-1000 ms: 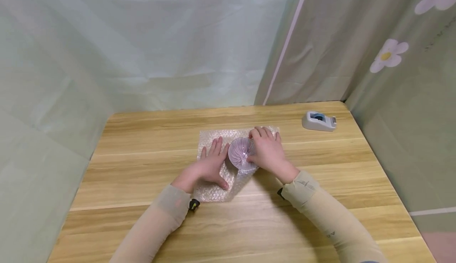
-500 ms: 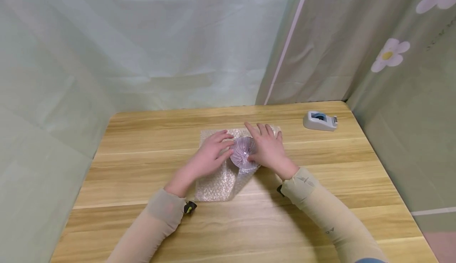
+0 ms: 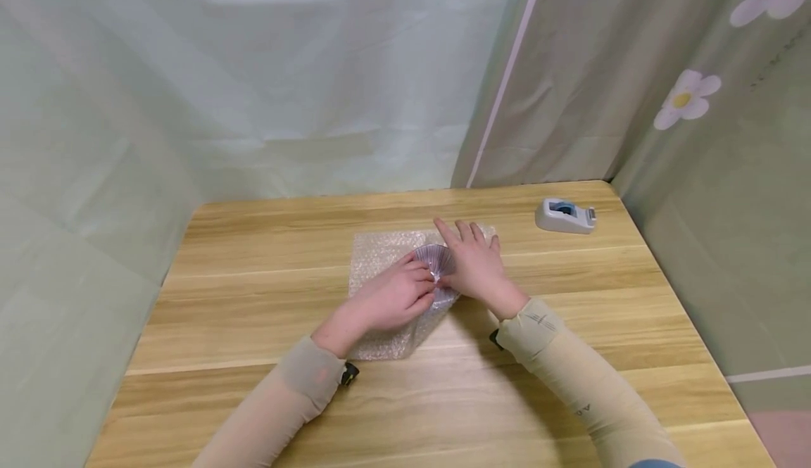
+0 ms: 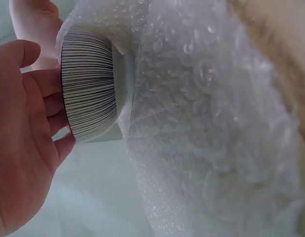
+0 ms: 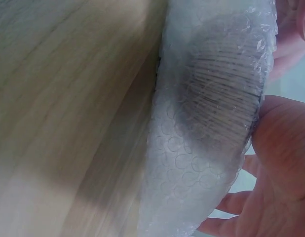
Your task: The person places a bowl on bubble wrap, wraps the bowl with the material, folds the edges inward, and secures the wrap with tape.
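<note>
A small bowl [image 3: 432,255] with thin dark stripes stands upright on a sheet of bubble wrap [image 3: 379,250]. From the near right, part of the sheet is folded up against the bowl's side and over its rim. My right hand [image 3: 478,268] holds that fold, its thumb over the rim and index finger stretched out. My left hand [image 3: 391,299] reaches over the opening from the left. In the left wrist view, its fingers [image 4: 43,81] pass behind the near rim of the bowl [image 4: 88,86], thumb apart. Through the wrap [image 5: 174,163], the right wrist view shows the stripes.
A grey tape dispenser [image 3: 566,217] with a blue roll stands at the back right of the wooden table [image 3: 253,243]. Pale curtains [image 3: 304,88] hang behind the table and along both sides.
My left hand has lifted off the bubble wrap left of the bowl and moved right, over the bowl's opening. My right index finger has straightened away from the rim; its thumb stays put.
</note>
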The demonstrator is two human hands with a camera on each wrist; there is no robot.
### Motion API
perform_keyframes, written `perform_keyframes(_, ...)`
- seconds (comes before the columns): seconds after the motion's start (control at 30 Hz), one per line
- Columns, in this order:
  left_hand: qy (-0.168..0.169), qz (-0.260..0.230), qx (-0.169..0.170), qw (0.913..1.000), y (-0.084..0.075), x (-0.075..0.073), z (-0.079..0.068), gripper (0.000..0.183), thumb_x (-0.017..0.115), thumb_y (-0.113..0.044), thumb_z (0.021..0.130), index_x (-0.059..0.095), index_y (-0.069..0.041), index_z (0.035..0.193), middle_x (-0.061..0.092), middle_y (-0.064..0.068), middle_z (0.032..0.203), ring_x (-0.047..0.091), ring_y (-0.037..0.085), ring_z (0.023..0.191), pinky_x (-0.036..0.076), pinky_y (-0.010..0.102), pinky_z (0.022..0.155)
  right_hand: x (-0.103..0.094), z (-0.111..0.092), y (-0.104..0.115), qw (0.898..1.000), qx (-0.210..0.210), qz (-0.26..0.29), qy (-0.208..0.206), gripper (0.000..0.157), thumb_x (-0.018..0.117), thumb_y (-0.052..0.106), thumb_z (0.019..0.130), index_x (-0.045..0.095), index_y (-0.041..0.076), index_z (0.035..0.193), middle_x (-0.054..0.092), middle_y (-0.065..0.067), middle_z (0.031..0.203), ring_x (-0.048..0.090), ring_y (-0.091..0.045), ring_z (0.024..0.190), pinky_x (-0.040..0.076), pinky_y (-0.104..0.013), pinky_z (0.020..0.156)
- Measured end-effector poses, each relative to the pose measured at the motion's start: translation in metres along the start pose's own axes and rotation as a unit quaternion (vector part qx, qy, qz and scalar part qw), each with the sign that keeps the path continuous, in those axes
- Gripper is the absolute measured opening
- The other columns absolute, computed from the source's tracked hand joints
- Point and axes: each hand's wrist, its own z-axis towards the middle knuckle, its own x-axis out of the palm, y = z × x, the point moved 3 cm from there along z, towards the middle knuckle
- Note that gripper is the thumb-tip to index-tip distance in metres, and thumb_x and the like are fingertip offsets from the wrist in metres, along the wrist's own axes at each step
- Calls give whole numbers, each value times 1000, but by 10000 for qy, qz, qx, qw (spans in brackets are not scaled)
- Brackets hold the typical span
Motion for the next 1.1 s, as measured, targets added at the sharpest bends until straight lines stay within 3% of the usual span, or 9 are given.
perform_keyframes(0.27, 492, 87, -121, 9987, -1, 8, -1, 54, 47, -48, 113, 71, -7, 138, 71, 7, 137, 59, 24, 137, 12, 53, 132, 3, -1, -1, 10000, 0, 5, 27, 124, 98, 44, 75, 22, 29, 173, 36, -24, 167, 29, -52, 154, 23, -83, 116)
perform_keyframes(0.6, 537, 282, -254, 9978, -5, 7, -1, 63, 49, -62, 108, 73, -12, 138, 72, 3, 134, 62, 21, 132, 11, 54, 132, 1, -1, -2, 10000, 68, 45, -30, 122, 97, 42, 76, 24, 27, 172, 36, -23, 167, 29, -51, 154, 22, -83, 116)
perform_keyframes(0.8, 680, 239, -479, 9962, -8, 6, 0, 70, 45, -69, 106, 72, -14, 140, 67, 5, 144, 54, 25, 142, 7, 52, 133, -1, -2, -5, 9998, 118, 135, -53, 118, 95, 40, 79, 25, 25, 172, 36, -24, 168, 28, -51, 154, 22, -82, 117)
perform_keyframes(0.93, 742, 188, -601, 9952, -8, 6, 0, 71, 43, -71, 106, 72, -15, 140, 66, 5, 147, 51, 24, 146, 3, 51, 133, -3, -3, -9, 9994, 146, 293, -67, 110, 90, 42, 85, 25, 22, 172, 35, -24, 168, 29, -51, 154, 23, -82, 117)
perform_keyframes(1.1, 673, 179, -599, 9958, -7, 7, 1, 68, 45, -69, 105, 74, -16, 137, 68, 3, 142, 54, 23, 142, 4, 51, 133, -6, -3, -18, 9967, 52, 751, -318, 93, 76, 48, 98, 29, 14, 170, 40, -26, 165, 38, -51, 150, 31, -75, 118)
